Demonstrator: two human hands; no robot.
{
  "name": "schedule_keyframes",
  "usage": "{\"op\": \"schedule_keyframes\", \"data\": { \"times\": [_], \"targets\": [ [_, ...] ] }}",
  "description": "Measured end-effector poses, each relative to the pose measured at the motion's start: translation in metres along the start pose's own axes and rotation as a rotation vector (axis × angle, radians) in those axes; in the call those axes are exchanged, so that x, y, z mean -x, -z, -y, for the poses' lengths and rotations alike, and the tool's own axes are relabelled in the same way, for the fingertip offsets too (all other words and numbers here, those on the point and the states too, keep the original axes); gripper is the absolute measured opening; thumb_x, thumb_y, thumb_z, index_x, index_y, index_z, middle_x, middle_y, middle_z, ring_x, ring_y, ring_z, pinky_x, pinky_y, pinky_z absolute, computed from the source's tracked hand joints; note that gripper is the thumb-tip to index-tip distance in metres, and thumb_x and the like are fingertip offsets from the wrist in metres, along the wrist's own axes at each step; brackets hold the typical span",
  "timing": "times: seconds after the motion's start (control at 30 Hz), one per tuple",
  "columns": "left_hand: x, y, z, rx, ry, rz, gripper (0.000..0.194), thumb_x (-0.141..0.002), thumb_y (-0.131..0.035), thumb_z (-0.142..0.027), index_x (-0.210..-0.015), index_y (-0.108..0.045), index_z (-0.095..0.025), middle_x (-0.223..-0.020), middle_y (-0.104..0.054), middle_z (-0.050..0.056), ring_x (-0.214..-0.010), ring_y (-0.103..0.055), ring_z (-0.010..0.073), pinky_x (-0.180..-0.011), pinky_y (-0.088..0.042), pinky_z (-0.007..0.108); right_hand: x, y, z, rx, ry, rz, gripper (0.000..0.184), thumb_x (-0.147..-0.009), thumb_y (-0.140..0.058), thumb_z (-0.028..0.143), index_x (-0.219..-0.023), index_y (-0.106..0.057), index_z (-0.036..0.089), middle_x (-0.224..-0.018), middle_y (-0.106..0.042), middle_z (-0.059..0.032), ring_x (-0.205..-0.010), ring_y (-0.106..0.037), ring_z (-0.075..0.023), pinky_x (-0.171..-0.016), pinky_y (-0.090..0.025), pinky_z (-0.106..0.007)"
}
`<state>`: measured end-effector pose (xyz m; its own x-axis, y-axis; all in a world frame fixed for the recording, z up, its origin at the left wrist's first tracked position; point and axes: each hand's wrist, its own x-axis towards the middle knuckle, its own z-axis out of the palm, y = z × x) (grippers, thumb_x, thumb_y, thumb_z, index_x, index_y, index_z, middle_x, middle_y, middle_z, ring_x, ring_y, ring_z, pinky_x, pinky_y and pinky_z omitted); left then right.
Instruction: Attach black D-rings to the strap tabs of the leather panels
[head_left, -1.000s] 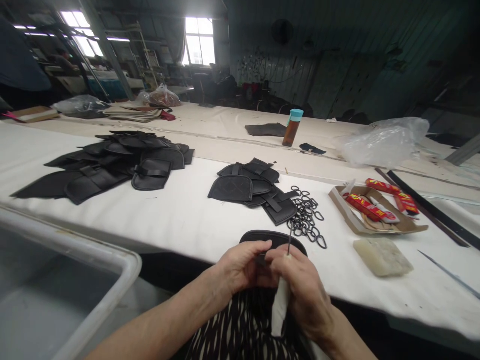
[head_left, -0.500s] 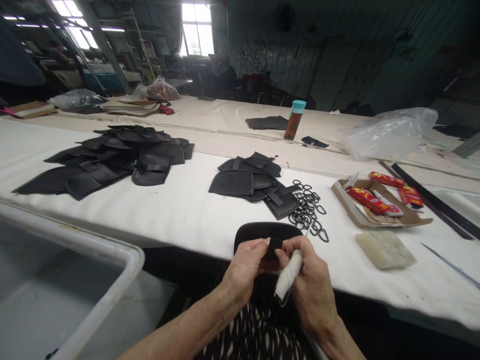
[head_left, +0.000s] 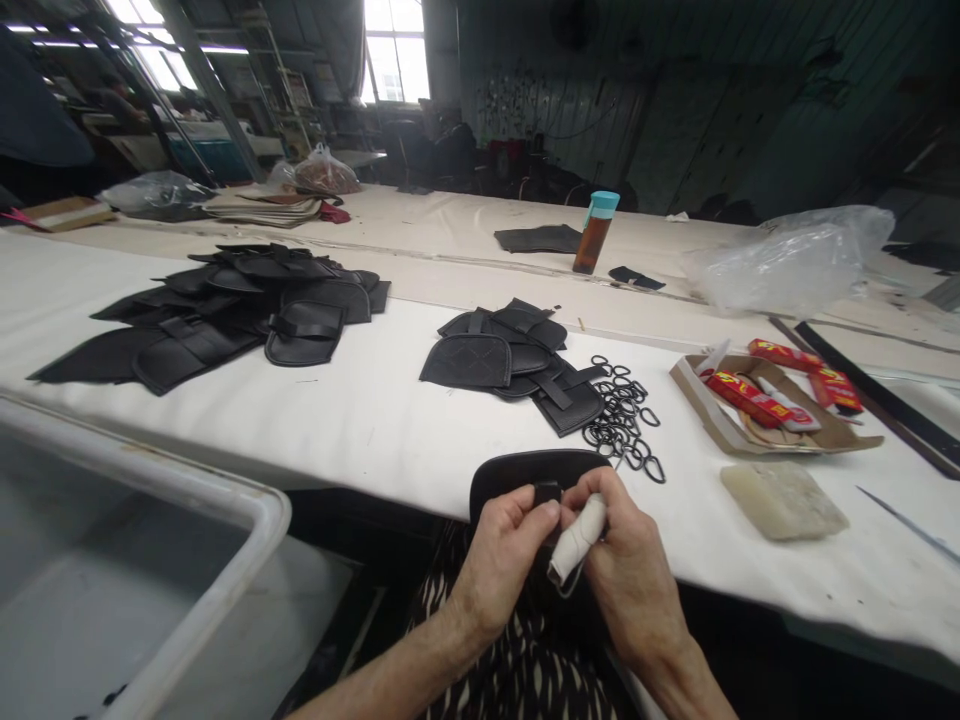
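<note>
My left hand (head_left: 504,550) is closed, thumb and fingers pinching the strap (head_left: 547,492) of a black leather piece. That rounded black leather piece (head_left: 540,465) lies at the table edge just in front of me, its lower part hidden by both hands. In my closed right hand (head_left: 626,565) is an awl-like tool with a white wrapped handle (head_left: 577,542); a thin tip pokes out beyond the fingers. The right fingertips meet the strap too. Black metal D-rings (head_left: 622,410) lie scattered just beyond my right hand, beside a small stack of black leather pieces (head_left: 465,362).
A larger heap of black leather pieces (head_left: 225,310) sits to the left. At right are a cardboard tray (head_left: 750,440) with red packets, a waxy block (head_left: 784,500) and a pointed metal tool (head_left: 904,522). A bottle (head_left: 595,235) stands behind; a white bin (head_left: 262,515) is at lower left.
My left thumb has moved right and over the strap, closer to my right fingers. Less of the strap shows now. The view has shifted slightly.
</note>
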<state>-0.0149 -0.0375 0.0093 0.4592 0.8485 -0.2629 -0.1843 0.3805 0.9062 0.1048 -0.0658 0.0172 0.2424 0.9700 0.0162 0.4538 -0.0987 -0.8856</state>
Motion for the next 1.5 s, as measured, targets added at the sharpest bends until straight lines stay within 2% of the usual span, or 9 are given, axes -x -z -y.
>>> {"op": "schedule_keyframes", "data": {
  "times": [0.37, 0.6, 0.7, 0.8, 0.87, 0.93, 1.0, 1.2, 1.5],
  "targets": [
    [-0.001, -0.005, 0.001, -0.127, -0.013, -0.141, 0.033, -0.083, -0.05, -0.042, -0.07, -0.06, -0.014, -0.06, -0.045, -0.003, -0.056, -0.034, 0.0085, -0.051, -0.029, 0.021, -0.004, 0.005, 0.007, 0.041, -0.009, 0.054, 0.01, -0.078, -0.049, 0.02, -0.072, -0.042, 0.023, -0.056, -0.052, 0.0065, -0.049, -0.046, -0.0106, -0.046, -0.036, -0.02],
    [-0.001, -0.004, 0.001, -0.113, 0.002, -0.161, 0.036, -0.081, -0.053, -0.046, -0.067, -0.061, -0.014, -0.058, -0.046, -0.003, -0.054, -0.036, 0.0086, -0.049, -0.03, 0.02, -0.001, 0.007, 0.009, 0.107, -0.001, 0.064, 0.012, -0.081, -0.049, 0.024, -0.072, -0.042, 0.023, -0.053, -0.052, 0.0065, -0.046, -0.046, -0.0107, -0.043, -0.036, -0.02],
    [0.0, -0.003, 0.0, -0.033, 0.008, -0.141, 0.034, -0.08, -0.055, -0.044, -0.07, -0.064, -0.014, -0.062, -0.056, 0.0, -0.058, -0.048, 0.011, -0.056, -0.038, 0.021, 0.0, 0.012, 0.007, 0.169, 0.082, -0.073, 0.009, -0.081, -0.051, 0.03, -0.076, -0.047, 0.024, -0.062, -0.058, 0.0029, -0.052, -0.053, -0.0133, -0.048, -0.042, -0.023],
    [0.001, -0.002, 0.0, 0.1, 0.024, -0.101, 0.031, -0.081, -0.054, -0.042, -0.078, -0.065, -0.013, -0.069, -0.065, 0.005, -0.067, -0.059, 0.0162, -0.066, -0.046, 0.026, -0.01, 0.019, 0.004, 0.125, 0.201, -0.239, 0.012, -0.078, -0.056, 0.03, -0.085, -0.049, 0.024, -0.093, -0.064, -0.0048, -0.082, -0.061, -0.0195, -0.068, -0.047, -0.029],
    [0.001, 0.0, 0.002, 0.182, 0.075, -0.07, 0.031, -0.082, -0.054, -0.04, -0.08, -0.065, -0.012, -0.07, -0.067, 0.007, -0.068, -0.062, 0.0178, -0.068, -0.048, 0.029, -0.021, 0.022, 0.001, 0.011, 0.171, -0.14, 0.012, -0.077, -0.057, 0.027, -0.084, -0.048, 0.023, -0.104, -0.063, -0.0051, -0.091, -0.059, -0.0201, -0.073, -0.046, -0.03],
    [0.002, 0.001, 0.004, 0.24, 0.154, -0.072, 0.03, -0.081, -0.055, -0.039, -0.079, -0.064, -0.011, -0.07, -0.068, 0.008, -0.065, -0.064, 0.0177, -0.067, -0.049, 0.03, -0.031, 0.022, -0.002, -0.11, 0.094, 0.021, 0.011, -0.077, -0.057, 0.025, -0.079, -0.046, 0.023, -0.096, -0.064, -0.0021, -0.082, -0.059, -0.0172, -0.069, -0.045, -0.028],
    [0.003, 0.002, 0.004, 0.271, 0.226, -0.103, 0.028, -0.08, -0.057, -0.037, -0.077, -0.063, -0.009, -0.068, -0.068, 0.009, -0.061, -0.064, 0.0167, -0.065, -0.049, 0.029, -0.035, 0.02, -0.006, -0.201, 0.049, 0.094, 0.013, -0.076, -0.058, 0.024, -0.075, -0.045, 0.023, -0.085, -0.063, 0.0006, -0.073, -0.056, -0.0148, -0.066, -0.043, -0.027],
    [0.007, 0.002, -0.007, 0.255, 0.227, -0.11, 0.025, -0.079, -0.059, -0.034, -0.078, -0.062, -0.009, -0.068, -0.068, 0.009, -0.06, -0.064, 0.0158, -0.063, -0.05, 0.028, -0.03, 0.017, -0.003, -0.332, 0.039, 0.001, 0.021, -0.075, -0.062, 0.027, -0.071, -0.043, 0.022, -0.084, -0.062, 0.0005, -0.074, -0.054, -0.0143, -0.066, -0.04, -0.027],
    [0.003, 0.001, -0.024, 0.137, 0.175, -0.094, 0.025, -0.078, -0.061, -0.036, -0.076, -0.06, -0.011, -0.07, -0.069, 0.009, -0.061, -0.063, 0.0151, -0.063, -0.051, 0.028, -0.037, 0.024, 0.008, -0.383, 0.076, 0.007, 0.021, -0.076, -0.062, 0.027, -0.071, -0.042, 0.021, -0.085, -0.063, -0.0001, -0.078, -0.055, -0.0155, -0.067, -0.04, -0.026]
  ]
}}
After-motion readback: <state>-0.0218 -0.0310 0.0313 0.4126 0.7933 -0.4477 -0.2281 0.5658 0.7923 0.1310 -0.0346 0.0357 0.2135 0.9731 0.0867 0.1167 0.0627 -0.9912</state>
